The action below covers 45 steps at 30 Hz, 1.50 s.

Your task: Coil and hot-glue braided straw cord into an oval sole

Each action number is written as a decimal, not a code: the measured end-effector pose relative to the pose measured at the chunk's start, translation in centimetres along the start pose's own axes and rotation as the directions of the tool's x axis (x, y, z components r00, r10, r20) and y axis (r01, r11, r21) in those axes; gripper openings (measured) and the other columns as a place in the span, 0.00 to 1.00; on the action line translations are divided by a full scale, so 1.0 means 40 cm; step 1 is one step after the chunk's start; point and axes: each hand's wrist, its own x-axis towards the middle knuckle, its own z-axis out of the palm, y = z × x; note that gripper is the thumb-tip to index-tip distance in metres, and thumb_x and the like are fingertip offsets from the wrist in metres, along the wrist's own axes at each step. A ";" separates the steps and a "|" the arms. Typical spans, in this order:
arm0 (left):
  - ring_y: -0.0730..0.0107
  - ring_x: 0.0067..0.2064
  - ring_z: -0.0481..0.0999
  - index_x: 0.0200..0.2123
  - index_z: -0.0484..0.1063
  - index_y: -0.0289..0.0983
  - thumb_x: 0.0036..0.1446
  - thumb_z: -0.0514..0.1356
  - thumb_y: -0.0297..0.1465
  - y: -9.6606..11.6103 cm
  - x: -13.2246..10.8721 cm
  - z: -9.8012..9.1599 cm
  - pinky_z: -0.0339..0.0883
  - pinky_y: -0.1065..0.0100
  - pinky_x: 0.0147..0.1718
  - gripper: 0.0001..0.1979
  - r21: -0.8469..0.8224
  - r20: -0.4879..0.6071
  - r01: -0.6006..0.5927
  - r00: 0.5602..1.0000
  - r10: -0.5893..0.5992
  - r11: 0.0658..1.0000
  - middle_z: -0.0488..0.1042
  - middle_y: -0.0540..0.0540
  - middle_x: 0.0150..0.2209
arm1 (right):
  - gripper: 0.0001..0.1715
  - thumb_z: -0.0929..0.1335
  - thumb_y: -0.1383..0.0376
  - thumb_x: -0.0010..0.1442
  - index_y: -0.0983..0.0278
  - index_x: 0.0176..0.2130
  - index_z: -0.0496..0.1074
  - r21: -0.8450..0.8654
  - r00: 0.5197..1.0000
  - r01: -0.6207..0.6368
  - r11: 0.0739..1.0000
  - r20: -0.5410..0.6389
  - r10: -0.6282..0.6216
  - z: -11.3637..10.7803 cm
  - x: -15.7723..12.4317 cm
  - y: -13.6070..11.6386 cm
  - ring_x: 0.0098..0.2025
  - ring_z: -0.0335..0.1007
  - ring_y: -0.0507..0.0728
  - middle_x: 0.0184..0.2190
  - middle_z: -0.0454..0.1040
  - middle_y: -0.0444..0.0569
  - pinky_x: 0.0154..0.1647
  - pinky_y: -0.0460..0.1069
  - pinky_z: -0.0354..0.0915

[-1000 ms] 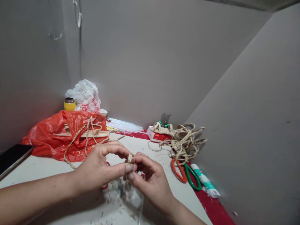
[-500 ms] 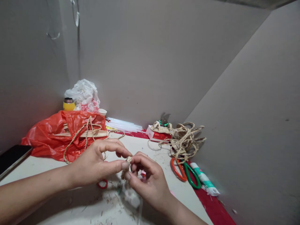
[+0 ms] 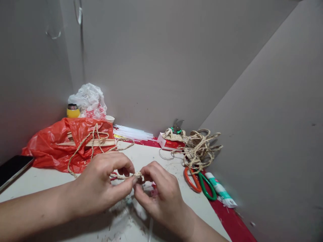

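Observation:
A small piece of braided straw cord (image 3: 137, 174) is pinched between my two hands above the table. My left hand (image 3: 107, 181) grips it from the left with thumb and fingertips. From the other side my right hand (image 3: 161, 191) pinches its right end, thumb below and index finger above. Part of the cord is hidden by the fingers. A strand runs left from it behind my left thumb. Behind my left hand, a longer braided cord (image 3: 81, 146) loops over a red plastic bag (image 3: 50, 141).
A cord tangle (image 3: 200, 148) lies at the back right beside a red-and-white box (image 3: 168, 144). Orange-handled (image 3: 192, 181) and green-handled scissors (image 3: 208, 188) and a white-green tube (image 3: 222, 190) lie nearby. Translucent sticks (image 3: 132, 132) rest along the wall; a phone (image 3: 15, 169) is at left.
Both hands have shifted slightly, and the left hand has turned lower over the cord. The cord piece now lies more level, with a strand showing to its left.

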 end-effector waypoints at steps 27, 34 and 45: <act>0.74 0.26 0.71 0.27 0.71 0.37 0.55 0.59 0.28 -0.023 0.016 0.022 0.65 0.73 0.28 0.05 -0.308 0.246 0.293 0.944 -0.222 0.905 0.70 0.54 0.22 | 0.04 0.69 0.70 0.58 0.62 0.31 0.74 0.483 0.954 -0.285 0.828 0.061 0.293 0.011 -0.004 -0.005 0.27 0.70 0.52 0.25 0.76 0.43 0.29 0.45 0.65; 0.76 0.24 0.66 0.26 0.70 0.36 0.54 0.59 0.28 -0.019 0.015 0.032 0.62 0.73 0.27 0.04 -0.368 0.252 0.373 0.922 -0.295 0.852 0.67 0.55 0.22 | 0.04 0.69 0.67 0.57 0.62 0.30 0.73 0.641 0.891 -0.431 0.635 0.193 0.411 0.012 -0.010 -0.001 0.27 0.66 0.51 0.25 0.73 0.42 0.29 0.45 0.62; 0.77 0.26 0.64 0.28 0.70 0.34 0.54 0.61 0.30 -0.020 0.026 0.010 0.59 0.75 0.25 0.05 -0.502 0.126 0.400 0.911 -0.392 0.767 0.68 0.54 0.24 | 0.20 0.73 0.57 0.57 0.63 0.46 0.70 0.703 0.840 -0.539 0.464 0.405 0.361 0.024 -0.005 0.002 0.30 0.67 0.52 0.28 0.71 0.42 0.31 0.46 0.62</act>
